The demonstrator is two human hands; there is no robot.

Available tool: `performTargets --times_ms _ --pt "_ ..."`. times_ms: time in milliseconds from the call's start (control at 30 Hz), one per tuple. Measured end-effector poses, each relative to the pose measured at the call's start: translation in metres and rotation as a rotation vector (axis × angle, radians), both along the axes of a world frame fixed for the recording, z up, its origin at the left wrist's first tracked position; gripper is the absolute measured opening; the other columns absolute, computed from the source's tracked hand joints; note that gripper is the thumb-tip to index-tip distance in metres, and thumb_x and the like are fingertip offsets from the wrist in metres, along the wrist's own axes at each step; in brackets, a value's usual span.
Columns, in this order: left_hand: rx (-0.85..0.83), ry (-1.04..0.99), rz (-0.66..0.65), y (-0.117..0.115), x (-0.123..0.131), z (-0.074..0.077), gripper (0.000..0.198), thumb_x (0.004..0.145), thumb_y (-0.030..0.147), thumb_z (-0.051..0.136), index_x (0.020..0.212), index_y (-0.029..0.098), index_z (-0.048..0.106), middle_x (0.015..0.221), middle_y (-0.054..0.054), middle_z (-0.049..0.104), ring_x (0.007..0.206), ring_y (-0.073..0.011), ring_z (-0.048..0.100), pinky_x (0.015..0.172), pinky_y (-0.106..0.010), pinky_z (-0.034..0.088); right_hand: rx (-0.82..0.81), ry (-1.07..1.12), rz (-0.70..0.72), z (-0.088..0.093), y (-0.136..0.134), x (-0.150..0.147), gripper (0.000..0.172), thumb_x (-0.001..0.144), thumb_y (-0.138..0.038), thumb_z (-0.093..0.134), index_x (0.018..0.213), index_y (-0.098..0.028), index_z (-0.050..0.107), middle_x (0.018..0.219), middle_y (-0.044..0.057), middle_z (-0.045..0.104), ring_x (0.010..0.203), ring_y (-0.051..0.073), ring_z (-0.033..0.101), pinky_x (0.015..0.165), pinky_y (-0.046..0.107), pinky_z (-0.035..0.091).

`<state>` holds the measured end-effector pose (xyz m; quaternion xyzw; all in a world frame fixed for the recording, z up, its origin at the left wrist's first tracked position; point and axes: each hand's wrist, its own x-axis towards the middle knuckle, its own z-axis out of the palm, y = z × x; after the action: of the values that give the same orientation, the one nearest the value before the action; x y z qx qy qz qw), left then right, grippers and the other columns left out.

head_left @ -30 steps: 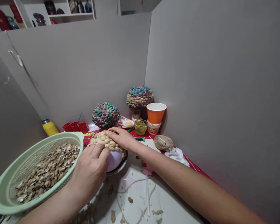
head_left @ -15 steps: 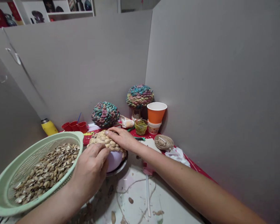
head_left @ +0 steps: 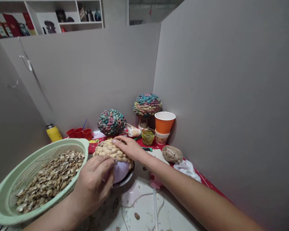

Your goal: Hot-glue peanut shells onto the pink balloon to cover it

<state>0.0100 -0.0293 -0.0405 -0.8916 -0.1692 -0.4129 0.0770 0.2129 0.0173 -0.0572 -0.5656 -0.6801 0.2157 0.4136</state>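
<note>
A lilac balloon (head_left: 121,170), its upper part covered with pale peanut shells (head_left: 107,148), sits in a dark round bowl (head_left: 128,179). My right hand (head_left: 129,148) lies on the shell-covered top, fingers stretched out and apart, touching the shells. At the near left side of the balloon, my left hand (head_left: 95,181) has its fingers pinched together at the lower edge of the shell layer. What they pinch, if anything, is hidden. Left of this hand stands a green plastic basket (head_left: 85,146) full of loose shell halves (head_left: 53,179).
Behind stand two painted shell domes (head_left: 112,122), red cups (head_left: 87,134), a yellow bottle (head_left: 54,132), a glue-like cup (head_left: 148,137) and an orange paper cup (head_left: 164,124). Twine (head_left: 172,154) and a white plastic bag (head_left: 188,169) lie right. Grey panels (head_left: 219,96) enclose the table.
The whole view has shifted, so things appear lower and slightly right. My left fingers have turned slightly at the balloon's shell edge. My right hand stays on top of the shells.
</note>
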Motion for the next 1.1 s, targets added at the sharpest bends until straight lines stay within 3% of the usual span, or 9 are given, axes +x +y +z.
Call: performTargets --times_ms 200,400,567,700,800,900,1100 --pt "-0.208 -0.302 0.118 0.010 -0.001 0.001 0.022 0.090 0.017 0.056 0.112 0.021 0.061 0.117 -0.009 0.067 0.112 -0.0217 0.061 0.100 -0.042 0.047 0.001 -0.019 0.000 -0.002 0.000 0.001 0.046 0.091 -0.058 0.050 0.115 -0.022 0.067 0.114 0.007 0.069 0.107 0.027 0.062 0.095 0.037 0.045" --pt "-0.595 -0.310 0.203 0.031 0.008 -0.019 0.035 0.097 0.034 0.043 0.124 0.021 0.062 0.141 -0.011 0.055 0.134 -0.0254 0.046 0.112 -0.052 0.035 0.040 -0.057 0.022 -0.003 0.000 0.001 0.044 0.095 -0.055 0.045 0.115 -0.022 0.067 0.112 0.006 0.070 0.105 0.024 0.064 0.093 0.036 0.048" --pt "-0.602 -0.306 0.192 0.036 0.009 -0.031 0.037 0.097 0.035 0.043 0.127 0.021 0.061 0.143 -0.011 0.054 0.136 -0.0249 0.044 0.113 -0.053 0.032 0.155 -0.130 -0.011 0.002 -0.008 0.006 0.046 0.095 -0.054 0.046 0.118 -0.018 0.065 0.116 0.012 0.069 0.107 0.030 0.063 0.093 0.046 0.047" --pt "-0.597 -0.303 0.179 0.036 0.009 -0.033 0.038 0.098 0.034 0.041 0.127 0.019 0.061 0.142 -0.013 0.054 0.135 -0.0248 0.044 0.113 -0.054 0.032 0.398 -0.145 -0.061 0.011 -0.035 0.006 0.035 0.093 -0.042 0.052 0.117 -0.019 0.062 0.120 0.012 0.065 0.114 0.027 0.057 0.099 0.044 0.042" --pt "-0.585 -0.299 0.174 0.036 0.010 -0.034 0.038 0.098 0.033 0.041 0.126 0.018 0.061 0.142 -0.013 0.054 0.135 -0.0247 0.044 0.113 -0.055 0.032 0.662 -0.230 0.041 0.012 -0.059 -0.001 0.016 0.093 -0.026 0.056 0.106 -0.021 0.064 0.104 0.008 0.067 0.099 0.022 0.060 0.090 0.040 0.046" --pt "-0.571 -0.302 0.178 0.035 0.011 -0.035 0.037 0.098 0.032 0.041 0.126 0.018 0.061 0.141 -0.013 0.055 0.135 -0.0250 0.045 0.113 -0.055 0.033 0.841 -0.426 0.173 0.007 -0.073 -0.010 0.020 0.092 -0.011 0.055 0.108 -0.019 0.062 0.096 0.007 0.065 0.091 0.020 0.058 0.084 0.040 0.046" --pt "-0.542 -0.310 0.188 0.035 0.012 -0.036 0.036 0.097 0.031 0.043 0.123 0.018 0.063 0.139 -0.013 0.057 0.133 -0.0264 0.048 0.111 -0.056 0.036 0.920 -0.610 0.164 -0.004 -0.069 -0.015 0.020 0.093 -0.008 0.050 0.107 -0.015 0.062 0.092 0.008 0.067 0.088 0.022 0.058 0.085 0.044 0.043"
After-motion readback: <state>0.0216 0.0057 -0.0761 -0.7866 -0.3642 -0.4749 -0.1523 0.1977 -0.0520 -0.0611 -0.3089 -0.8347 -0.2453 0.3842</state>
